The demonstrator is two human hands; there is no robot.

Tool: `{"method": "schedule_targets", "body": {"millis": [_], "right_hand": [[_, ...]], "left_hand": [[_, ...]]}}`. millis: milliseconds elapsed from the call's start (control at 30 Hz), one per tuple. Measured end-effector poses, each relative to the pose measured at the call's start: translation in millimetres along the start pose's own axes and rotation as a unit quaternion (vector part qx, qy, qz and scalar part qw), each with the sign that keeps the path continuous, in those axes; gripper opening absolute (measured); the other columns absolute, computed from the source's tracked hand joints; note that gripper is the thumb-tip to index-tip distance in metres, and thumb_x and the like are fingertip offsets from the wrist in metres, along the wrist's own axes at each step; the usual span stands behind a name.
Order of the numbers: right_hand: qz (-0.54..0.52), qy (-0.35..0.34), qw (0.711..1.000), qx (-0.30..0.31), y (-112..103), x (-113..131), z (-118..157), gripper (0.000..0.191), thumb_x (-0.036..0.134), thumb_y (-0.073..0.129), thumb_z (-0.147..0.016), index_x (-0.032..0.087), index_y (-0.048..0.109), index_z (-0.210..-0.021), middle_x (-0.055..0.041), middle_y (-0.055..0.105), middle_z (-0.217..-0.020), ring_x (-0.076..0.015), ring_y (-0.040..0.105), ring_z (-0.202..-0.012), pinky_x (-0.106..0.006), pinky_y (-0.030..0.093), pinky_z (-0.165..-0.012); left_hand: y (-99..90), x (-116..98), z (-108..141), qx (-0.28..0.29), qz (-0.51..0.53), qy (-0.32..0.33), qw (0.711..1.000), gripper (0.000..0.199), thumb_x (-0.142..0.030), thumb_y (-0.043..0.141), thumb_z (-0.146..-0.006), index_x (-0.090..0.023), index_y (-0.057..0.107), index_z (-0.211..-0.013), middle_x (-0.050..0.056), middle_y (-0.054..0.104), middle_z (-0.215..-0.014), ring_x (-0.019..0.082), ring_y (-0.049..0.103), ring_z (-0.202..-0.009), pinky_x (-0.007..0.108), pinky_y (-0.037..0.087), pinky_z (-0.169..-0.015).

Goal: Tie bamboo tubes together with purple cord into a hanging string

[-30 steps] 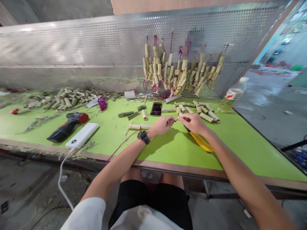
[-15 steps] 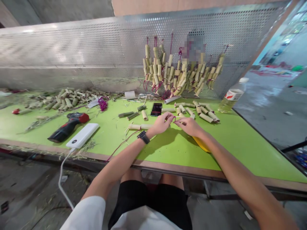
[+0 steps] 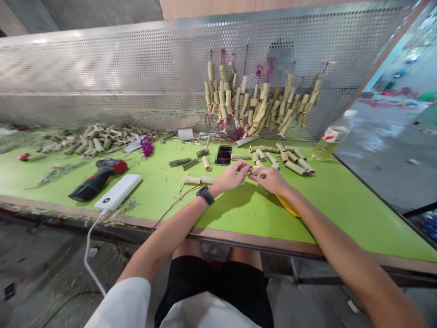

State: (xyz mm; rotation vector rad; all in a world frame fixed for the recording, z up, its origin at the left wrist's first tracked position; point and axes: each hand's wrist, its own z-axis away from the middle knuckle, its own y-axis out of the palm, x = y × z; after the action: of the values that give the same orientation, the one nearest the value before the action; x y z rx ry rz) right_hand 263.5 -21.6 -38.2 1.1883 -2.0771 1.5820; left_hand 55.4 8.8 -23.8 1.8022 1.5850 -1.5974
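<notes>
Over the green tabletop, my left hand point(image 3: 232, 176) and my right hand point(image 3: 272, 179) meet, fingertips pinched around a purple string point(image 3: 250, 170). A small loop or knot of the string shows between them. A thin pale stick sits at the right fingers, partly hidden by them. Beneath and left of my left hand lies a row of pale bamboo tubes point(image 3: 195, 180), its right end covered by that hand. Another stretch of purple cord point(image 3: 174, 206) trails from the tubes to the table's front edge. Under my right forearm a yellow object point(image 3: 288, 207) is mostly hidden.
Bamboo tube strings point(image 3: 225, 98) hang on the perforated metal panel point(image 3: 136, 68). Loose tubes point(image 3: 97, 143) are heaped left; more tubes point(image 3: 295, 161) lie right. A cordless drill point(image 3: 99, 180), white power bank point(image 3: 119, 191), phone point(image 3: 223, 156) and bottle point(image 3: 332, 139) stand or lie around.
The purple string between my fingertips has gone from a straight upright strand to a small loop or knot. Both hands stay in nearly the same place.
</notes>
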Motion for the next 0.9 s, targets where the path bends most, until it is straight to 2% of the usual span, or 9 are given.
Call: {"method": "schedule_targets", "body": {"millis": [67,167,233,300,400,533,733,900], "right_hand": [[0.007,0.014,1.0,-0.003,-2,1,0,0.041,0.06,0.067,-0.093,0.023,0.086,-0.093,-0.0113,0.081,-0.102,-0.0238,0.069,-0.077,-0.039,0.053,-0.071],[0.032,0.008,0.999,0.02,-7,7,1,0.044,0.06,0.063,-0.096,0.021,0.084,-0.093,-0.0109,0.08,-0.097,-0.0218,0.066,-0.072,-0.037,0.049,-0.07],[0.065,0.002,0.997,0.05,-11,14,2,0.043,0.058,0.059,-0.099,0.021,0.081,-0.092,-0.0103,0.078,-0.092,-0.0216,0.064,-0.07,-0.036,0.046,-0.068],[0.1,-0.004,0.993,0.065,-16,23,3,0.042,0.054,0.054,-0.102,0.021,0.077,-0.092,-0.0091,0.075,-0.084,-0.0207,0.061,-0.065,-0.034,0.041,-0.064],[0.13,-0.021,0.991,0.022,-24,31,4,0.041,0.049,0.045,-0.106,0.022,0.072,-0.091,-0.0062,0.068,-0.073,-0.0197,0.055,-0.06,-0.032,0.034,-0.061],[0.134,-0.024,0.99,-0.046,-32,24,2,0.042,0.049,0.045,-0.105,0.022,0.071,-0.086,-0.0056,0.067,-0.073,-0.0201,0.055,-0.064,-0.033,0.034,-0.062],[0.066,-0.038,0.996,-0.041,-20,9,-2,0.049,0.058,0.052,-0.101,0.02,0.08,-0.088,-0.0065,0.067,-0.075,-0.018,0.052,-0.062,-0.033,0.037,-0.06],[0.001,-0.012,0.999,-0.035,-6,7,0,0.051,0.065,0.063,-0.094,0.019,0.085,-0.101,-0.0076,0.071,-0.082,-0.0144,0.047,-0.056,-0.032,0.039,-0.056]], "left_hand": [[0.0,0,0,-0.005,0.011,-0.001,1.0,0.017,-0.029,0.05,-0.105,-0.018,0.059,-0.096,0.003,0.065,-0.089,0.014,0.057,-0.079,0.027,0.047,-0.077],[-1.5,-2,0,-0.031,0.001,-0.009,0.999,0.018,-0.027,0.05,-0.105,-0.016,0.061,-0.096,0.005,0.068,-0.092,0.014,0.059,-0.079,0.028,0.048,-0.078],[-3.0,-3,0,-0.046,-0.036,-0.014,0.998,0.018,-0.026,0.052,-0.104,-0.016,0.064,-0.096,0.006,0.07,-0.093,0.015,0.061,-0.08,0.028,0.048,-0.078],[-4.2,-4,1,-0.038,-0.086,-0.011,0.996,0.016,-0.025,0.056,-0.102,-0.015,0.067,-0.095,0.006,0.072,-0.091,0.016,0.061,-0.078,0.029,0.047,-0.075],[-5.1,-6,2,-0.003,-0.126,0.017,0.992,0.017,-0.024,0.057,-0.101,-0.015,0.071,-0.095,0.006,0.074,-0.088,0.017,0.06,-0.074,0.029,0.046,-0.071],[-6.0,-8,2,0.029,-0.089,0.042,0.995,0.021,-0.028,0.056,-0.101,-0.014,0.072,-0.098,0.007,0.074,-0.091,0.017,0.063,-0.08,0.029,0.048,-0.077],[-6.6,-4,-1,0.017,-0.022,0.025,0.999,0.024,-0.033,0.055,-0.103,-0.014,0.069,-0.098,0.006,0.072,-0.093,0.016,0.06,-0.082,0.03,0.047,-0.079],[-3.4,0,-2,0.001,0.002,0.009,1.0,0.021,-0.032,0.052,-0.104,-0.015,0.063,-0.097,0.005,0.069,-0.093,0.016,0.06,-0.083,0.029,0.048,-0.08]]}}
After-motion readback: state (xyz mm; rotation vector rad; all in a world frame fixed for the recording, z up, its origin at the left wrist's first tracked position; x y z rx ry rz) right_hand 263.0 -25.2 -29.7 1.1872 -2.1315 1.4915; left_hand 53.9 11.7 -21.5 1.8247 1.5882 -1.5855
